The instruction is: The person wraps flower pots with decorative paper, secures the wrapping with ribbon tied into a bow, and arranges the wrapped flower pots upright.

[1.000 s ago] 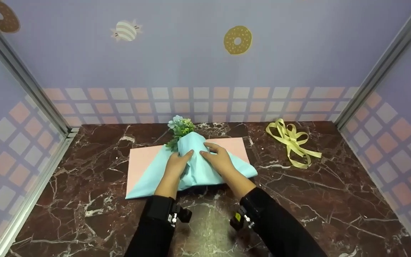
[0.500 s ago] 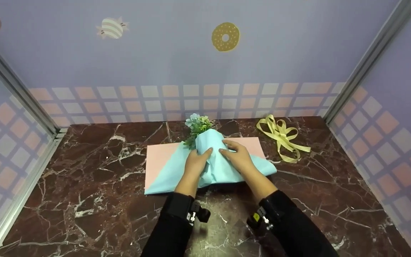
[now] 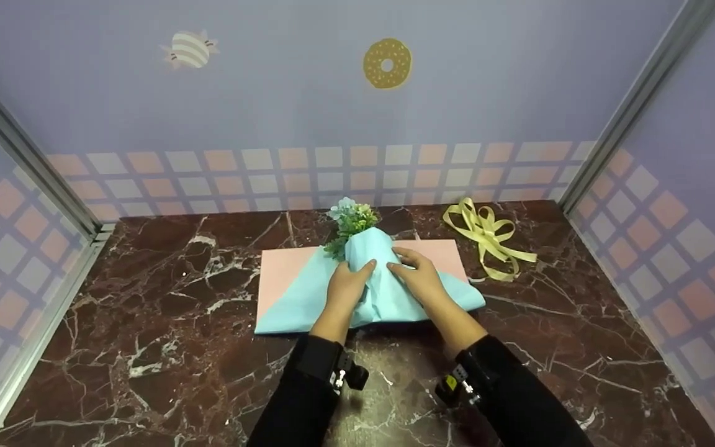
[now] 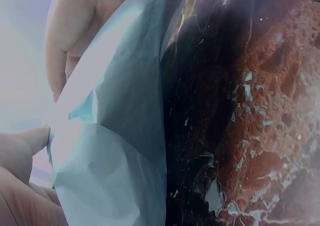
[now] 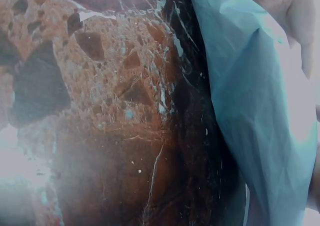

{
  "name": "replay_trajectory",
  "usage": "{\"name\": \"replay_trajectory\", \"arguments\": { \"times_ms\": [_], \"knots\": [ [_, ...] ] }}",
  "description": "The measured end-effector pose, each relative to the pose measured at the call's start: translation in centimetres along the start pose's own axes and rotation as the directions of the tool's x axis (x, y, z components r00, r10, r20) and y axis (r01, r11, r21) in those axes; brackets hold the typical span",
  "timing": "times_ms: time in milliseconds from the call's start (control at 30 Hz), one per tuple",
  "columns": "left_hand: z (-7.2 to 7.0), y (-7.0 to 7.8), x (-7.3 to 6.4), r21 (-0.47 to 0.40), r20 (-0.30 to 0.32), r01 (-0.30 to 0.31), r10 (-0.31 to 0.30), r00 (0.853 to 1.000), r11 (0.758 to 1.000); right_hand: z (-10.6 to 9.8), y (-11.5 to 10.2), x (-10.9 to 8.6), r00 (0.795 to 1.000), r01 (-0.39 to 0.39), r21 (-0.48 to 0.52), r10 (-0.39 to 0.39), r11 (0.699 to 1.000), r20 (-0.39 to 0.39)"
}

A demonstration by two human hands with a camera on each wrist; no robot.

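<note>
A sheet of light blue wrapping paper (image 3: 371, 251) is folded up around a bunch of artificial flowers (image 3: 354, 217), whose blue and yellow-green heads and leaves show above the fold. My left hand (image 3: 346, 288) grips the left side of this wrap, thumb across its front. From the right, my right hand (image 3: 421, 280) holds the other side, thumb on the front and the index finger near the upper edge. The stems are hidden inside the paper. Creased blue paper fills much of both wrist views, with parts of the hands behind it.
Under the blue paper lies a pink sheet (image 3: 278, 268), its corners showing on both sides. A loose yellow ribbon (image 3: 486, 231) lies to the right, near the back wall (image 3: 283, 112). Everything rests on a dark red marbled tabletop (image 3: 165, 335).
The head view has turned to the right, then settled. Hands, wrapped flowers and pink sheet have moved rightward together, closer to the ribbon. Both hands keep their hold on the paper.
</note>
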State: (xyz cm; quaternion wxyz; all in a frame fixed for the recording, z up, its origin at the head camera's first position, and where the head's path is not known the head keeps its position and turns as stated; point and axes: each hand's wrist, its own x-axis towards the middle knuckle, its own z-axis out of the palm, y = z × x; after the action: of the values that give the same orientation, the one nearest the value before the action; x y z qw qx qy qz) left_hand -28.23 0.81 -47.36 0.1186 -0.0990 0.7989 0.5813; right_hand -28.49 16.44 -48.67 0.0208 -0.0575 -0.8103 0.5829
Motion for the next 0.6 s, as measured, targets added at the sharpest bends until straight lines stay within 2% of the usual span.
{"name": "replay_trajectory", "arguments": {
  "times_ms": [167,333,467,600],
  "knots": [
    [-0.2,-0.1,-0.2,0.001,0.004,0.012,-0.012,1.000,1.000,0.2,0.1,0.0,1.000,0.015,-0.030,-0.015,0.999,0.019],
    [-0.6,-0.2,-0.2,0.005,0.005,0.019,-0.019,1.000,1.000,0.5,-0.6,0.1,0.998,0.053,-0.134,-0.046,0.990,0.053],
    [-0.8,-0.4,-0.2,0.025,-0.008,0.019,-0.019,1.000,1.000,0.7,-1.2,0.1,0.988,0.141,-0.237,-0.122,0.961,0.092],
    [-1.2,-0.6,-0.2,0.054,-0.005,0.002,-0.002,1.000,0.999,0.8,-1.5,-0.1,0.963,0.268,-0.316,-0.245,0.910,0.111]
  ]
}}
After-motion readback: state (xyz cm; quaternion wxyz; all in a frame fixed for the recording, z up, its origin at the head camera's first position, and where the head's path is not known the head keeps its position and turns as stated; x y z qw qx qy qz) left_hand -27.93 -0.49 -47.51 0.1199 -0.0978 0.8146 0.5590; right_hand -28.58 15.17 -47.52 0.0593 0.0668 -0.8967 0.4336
